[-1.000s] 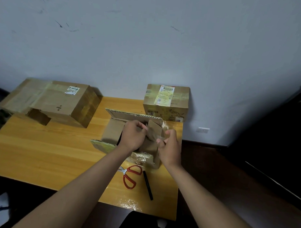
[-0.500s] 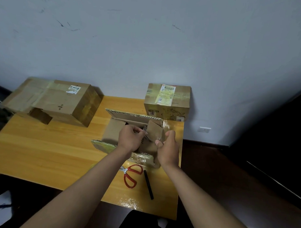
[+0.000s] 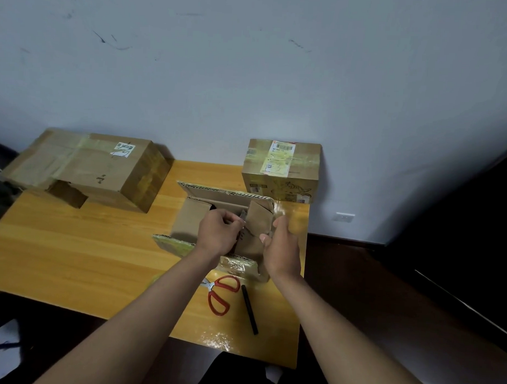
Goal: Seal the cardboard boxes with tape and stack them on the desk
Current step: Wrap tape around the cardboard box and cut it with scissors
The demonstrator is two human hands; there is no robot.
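Left hand fingers are curled on something over the open box, prob. tape, too small to tell; right hand is cupped against the box's right flap, apparently to fold it shut. Box is sat mid-counter, opening up, long axis left-right, w/ two sealed boxes behind, unstacked.
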